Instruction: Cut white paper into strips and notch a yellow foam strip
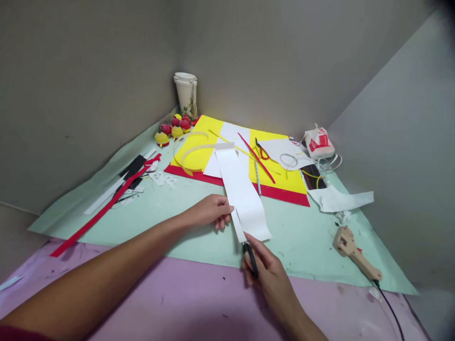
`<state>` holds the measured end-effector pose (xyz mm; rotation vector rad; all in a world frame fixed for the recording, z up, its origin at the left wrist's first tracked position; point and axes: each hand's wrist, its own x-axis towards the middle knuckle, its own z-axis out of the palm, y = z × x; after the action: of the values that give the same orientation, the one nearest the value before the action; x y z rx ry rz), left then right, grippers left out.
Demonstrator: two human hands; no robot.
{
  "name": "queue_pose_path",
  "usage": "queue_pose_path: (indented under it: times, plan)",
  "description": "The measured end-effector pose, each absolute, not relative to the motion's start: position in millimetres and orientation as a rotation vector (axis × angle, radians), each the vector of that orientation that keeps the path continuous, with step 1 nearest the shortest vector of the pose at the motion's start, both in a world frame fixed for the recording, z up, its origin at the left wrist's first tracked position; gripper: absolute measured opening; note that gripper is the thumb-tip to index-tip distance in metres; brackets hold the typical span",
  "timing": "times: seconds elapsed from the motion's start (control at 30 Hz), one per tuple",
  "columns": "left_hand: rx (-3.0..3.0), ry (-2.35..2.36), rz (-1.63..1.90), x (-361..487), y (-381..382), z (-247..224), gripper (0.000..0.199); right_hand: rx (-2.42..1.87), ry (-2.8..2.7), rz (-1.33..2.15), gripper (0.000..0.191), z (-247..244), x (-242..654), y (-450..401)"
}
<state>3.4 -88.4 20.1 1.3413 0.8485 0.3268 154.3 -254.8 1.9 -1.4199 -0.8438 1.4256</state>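
My left hand point(210, 211) pinches the left edge of a long white paper strip point(241, 189) that runs away from me over the green sheet point(170, 227). My right hand point(268, 272) grips black-handled scissors point(250, 258) whose blades sit in the near end of the strip, where a narrow sliver is split from its left side. The far end of the strip rests on a yellow and red board point(280, 175).
A glue gun point(355, 255) with a black cord lies at the right. Red and white strips point(106, 203) lie at the left. Red and yellow balls point(174, 128) and a paper cup point(186, 94) stand in the corner. White scraps point(341, 199) and a wrapper point(320, 142) sit at the right.
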Motion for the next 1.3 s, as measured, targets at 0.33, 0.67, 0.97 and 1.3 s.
queue_pose_path:
  times: [0.33, 0.67, 0.97, 1.3]
  plan:
    - [1.362, 0.852, 0.341, 2.9, -89.0, 18.5, 0.023, -1.397, -0.879, 1.447, 0.05, -0.1, 155.7, -253.5]
    - [1.358, 0.841, 0.348, 1.6, -88.8, 15.4, 0.026, -1.383, -0.868, 1.454, 0.055, 1.5, 155.2, -253.7]
    - [1.365, 0.846, 0.352, 1.3, -89.1, 15.9, 0.026, -1.334, -0.845, 1.468, 0.053, -1.7, 155.1, -253.4]
    - [1.361, 0.851, 0.339, 1.6, -88.6, 16.9, 0.026, -1.338, -0.788, 1.482, 0.057, -0.7, 153.4, -251.0]
